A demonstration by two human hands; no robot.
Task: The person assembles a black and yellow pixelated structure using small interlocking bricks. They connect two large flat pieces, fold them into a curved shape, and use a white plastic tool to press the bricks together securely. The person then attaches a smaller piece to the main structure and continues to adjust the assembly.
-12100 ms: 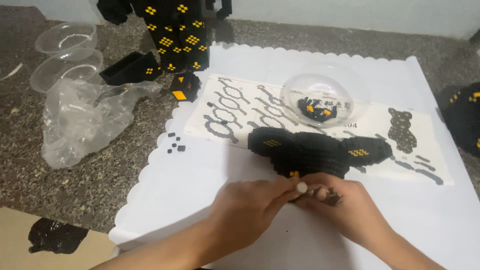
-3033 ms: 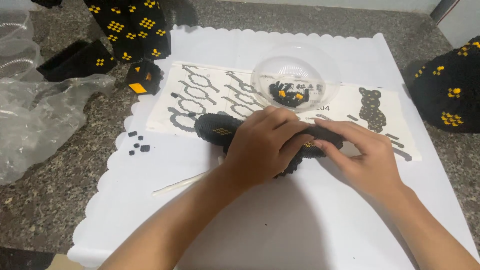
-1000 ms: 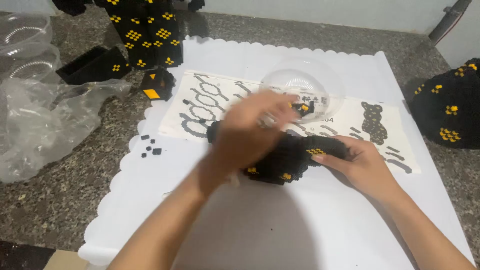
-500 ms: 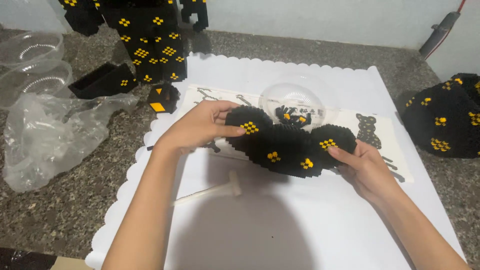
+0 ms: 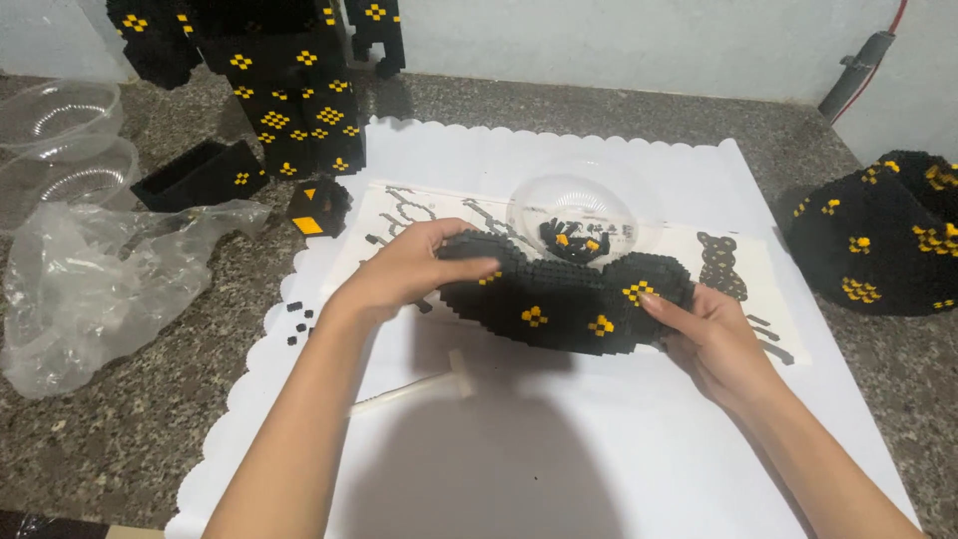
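**Block model held at both ends**

Left hand [image 5: 404,274] and right hand [image 5: 714,334] have fingers closed on the black block model [image 5: 564,299], apparently raised just above the white mat [image 5: 559,439]. Clear bowl [image 5: 579,210] directly behind the model.

Single head view, steeply down, close over table [image 5: 120,439].

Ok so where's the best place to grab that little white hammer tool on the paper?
Probably the thin handle of the white hammer tool, pinched from above near the middle. It lies flat on the white paper, the head toward the right, clear of both hands.
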